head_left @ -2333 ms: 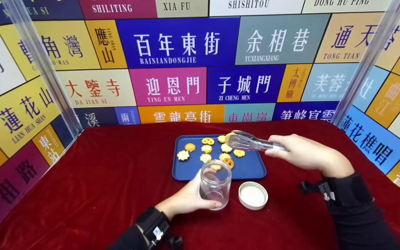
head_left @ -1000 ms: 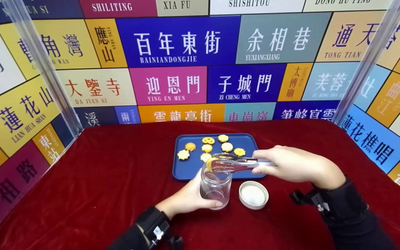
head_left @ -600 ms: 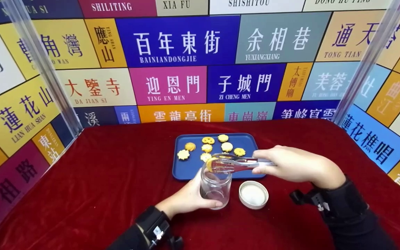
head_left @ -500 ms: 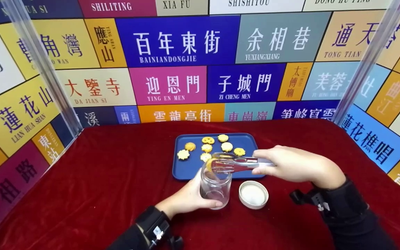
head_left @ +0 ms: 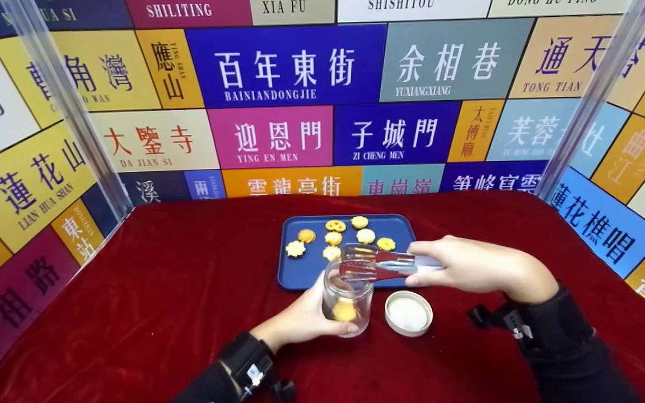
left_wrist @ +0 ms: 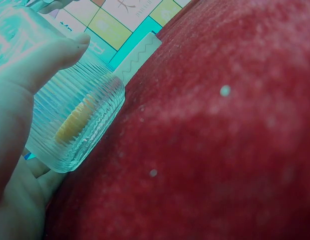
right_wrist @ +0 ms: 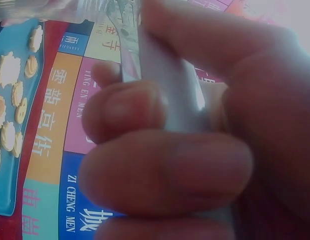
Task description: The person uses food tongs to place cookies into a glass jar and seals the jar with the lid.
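My left hand (head_left: 305, 313) grips a clear glass jar (head_left: 360, 305) round its side, thumb across the front. A yellow cookie (head_left: 344, 309) lies inside, low in the jar; the left wrist view shows that cookie (left_wrist: 74, 122) leaning behind ribbed glass. In my right hand (head_left: 471, 266) are metal tongs (head_left: 381, 264), held by the handle, their tips over the jar's mouth with no cookie seen between them. The right wrist view has curled fingers (right_wrist: 160, 170) round the tongs' handle (right_wrist: 170, 85).
Behind the jar lies a blue tray (head_left: 294, 277) with several cookies (head_left: 332, 238) on it. A round pale lid (head_left: 408, 313) rests on the red cloth (head_left: 188, 291) to the jar's right. Sign-covered panels (head_left: 286, 67) rise behind the table.
My right hand brought the tongs with a cookie from above the tray to the jar's mouth. The cookie has dropped from the tongs into the jar. The left hand stays put.
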Tool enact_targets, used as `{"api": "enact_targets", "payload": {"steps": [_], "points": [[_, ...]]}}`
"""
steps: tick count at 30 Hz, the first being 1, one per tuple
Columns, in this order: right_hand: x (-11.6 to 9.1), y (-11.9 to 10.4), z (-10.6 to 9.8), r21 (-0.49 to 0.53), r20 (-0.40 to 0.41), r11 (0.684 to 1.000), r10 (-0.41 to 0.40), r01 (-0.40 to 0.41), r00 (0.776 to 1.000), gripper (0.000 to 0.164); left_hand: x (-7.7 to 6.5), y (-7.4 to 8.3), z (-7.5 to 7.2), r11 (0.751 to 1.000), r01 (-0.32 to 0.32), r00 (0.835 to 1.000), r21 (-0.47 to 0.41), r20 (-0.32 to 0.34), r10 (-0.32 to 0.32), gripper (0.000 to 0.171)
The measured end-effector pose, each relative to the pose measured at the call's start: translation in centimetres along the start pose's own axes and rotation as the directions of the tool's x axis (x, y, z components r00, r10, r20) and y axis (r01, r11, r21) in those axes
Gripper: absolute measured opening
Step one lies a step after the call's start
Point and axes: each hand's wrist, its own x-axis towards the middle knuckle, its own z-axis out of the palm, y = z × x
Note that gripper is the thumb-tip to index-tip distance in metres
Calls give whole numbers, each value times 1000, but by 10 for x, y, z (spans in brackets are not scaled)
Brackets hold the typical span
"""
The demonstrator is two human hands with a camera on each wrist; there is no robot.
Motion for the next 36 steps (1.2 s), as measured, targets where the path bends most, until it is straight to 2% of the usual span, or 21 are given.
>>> {"api": "enact_targets", "payload": {"steps": [13,19,23,25,28,31,36], "points": [[2,0,-2,-10,-17,1000,-11,11,1000,37,0,0,-2,998,2,1000,62,-17,-1,114],[3,6,-4,30,-121,999,28,-25,992,37,0,-2,-2,995,-8,1000,103,-28,11,96],[5,15,-4,26,-225,994,108,-104,968,43,0,-2,-2,995,-9,1000,97,-29,12,94],[7,22,-4,39,-250,988,157,-152,955,47,0,-2,-2,996,-10,1000,87,-26,13,94],[11,35,-2,59,-243,974,229,-221,943,52,0,-2,-2,997,-11,1000,79,-20,12,95],[14,49,1,77,-201,957,289,-278,936,53,0,-2,-1,997,-12,1000,75,-17,13,97],[22,66,13,73,-138,951,309,-302,941,47,0,-2,-1,998,-10,1000,63,-19,11,99]]}}
